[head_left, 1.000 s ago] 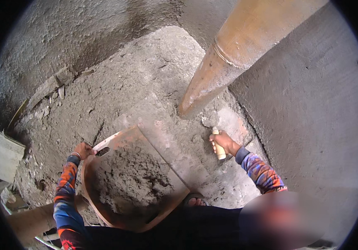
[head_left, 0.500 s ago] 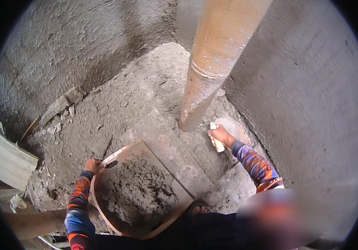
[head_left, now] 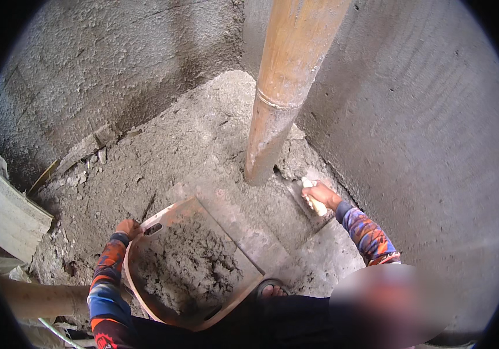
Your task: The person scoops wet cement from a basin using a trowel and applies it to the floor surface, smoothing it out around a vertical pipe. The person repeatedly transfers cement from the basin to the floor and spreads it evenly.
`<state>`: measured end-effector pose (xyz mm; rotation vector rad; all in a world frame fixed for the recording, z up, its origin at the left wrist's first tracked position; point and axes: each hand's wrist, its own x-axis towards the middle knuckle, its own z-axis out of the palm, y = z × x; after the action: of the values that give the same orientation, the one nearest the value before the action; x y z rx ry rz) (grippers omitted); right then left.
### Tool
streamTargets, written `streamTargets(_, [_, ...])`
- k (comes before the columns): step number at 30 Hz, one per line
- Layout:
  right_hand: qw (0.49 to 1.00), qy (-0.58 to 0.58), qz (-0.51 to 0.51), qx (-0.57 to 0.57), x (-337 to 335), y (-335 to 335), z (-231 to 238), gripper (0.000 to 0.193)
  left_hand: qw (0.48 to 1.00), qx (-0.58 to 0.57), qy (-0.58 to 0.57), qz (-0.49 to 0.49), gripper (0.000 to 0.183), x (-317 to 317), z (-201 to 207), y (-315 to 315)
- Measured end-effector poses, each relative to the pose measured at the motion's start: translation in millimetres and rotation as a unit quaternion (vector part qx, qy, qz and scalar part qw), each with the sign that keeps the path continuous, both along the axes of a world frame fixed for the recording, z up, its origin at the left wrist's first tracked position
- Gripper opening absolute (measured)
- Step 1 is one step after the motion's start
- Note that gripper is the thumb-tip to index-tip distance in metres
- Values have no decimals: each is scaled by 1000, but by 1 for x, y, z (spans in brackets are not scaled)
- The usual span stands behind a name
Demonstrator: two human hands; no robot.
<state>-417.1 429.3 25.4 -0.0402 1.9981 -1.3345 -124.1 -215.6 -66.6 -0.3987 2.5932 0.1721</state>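
Observation:
My left hand (head_left: 128,228) is closed on the rim of a brown mortar pan (head_left: 175,215), at the slot near its far left corner. Wet grey mortar (head_left: 197,264) lies heaped in the pan. At the right, my right hand (head_left: 321,195) wraps round the pale handle of a trowel (head_left: 318,206). Its grey blade shows in part to the left of the hand, against the rough mortar just right of the pole's foot; the rest of the blade is hidden.
A thick bamboo pole (head_left: 272,110) stands upright in the mortar-covered floor (head_left: 185,134). Rough plaster covers the left wall (head_left: 115,58); the right wall (head_left: 412,116) is smoother. A curved pale panel (head_left: 14,209) and a bamboo length (head_left: 40,298) lie at left. My sandalled foot (head_left: 271,289) is beside the pan.
My right hand has moved slightly right with the trowel, and more of its blade shows. A dark gap now appears in the mortar beside the pole's foot. My left hand keeps its grip on the pan.

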Motion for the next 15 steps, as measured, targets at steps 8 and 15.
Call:
streamTargets(8, [999, -48, -3, -7, 33, 43, 12, 12, 1000, 4, 1, 24, 38, -7, 18, 18])
streamTargets(15, [999, -43, -18, -4, 49, 66, 27, 7, 1000, -14, 3, 21, 34, -7, 26, 23])
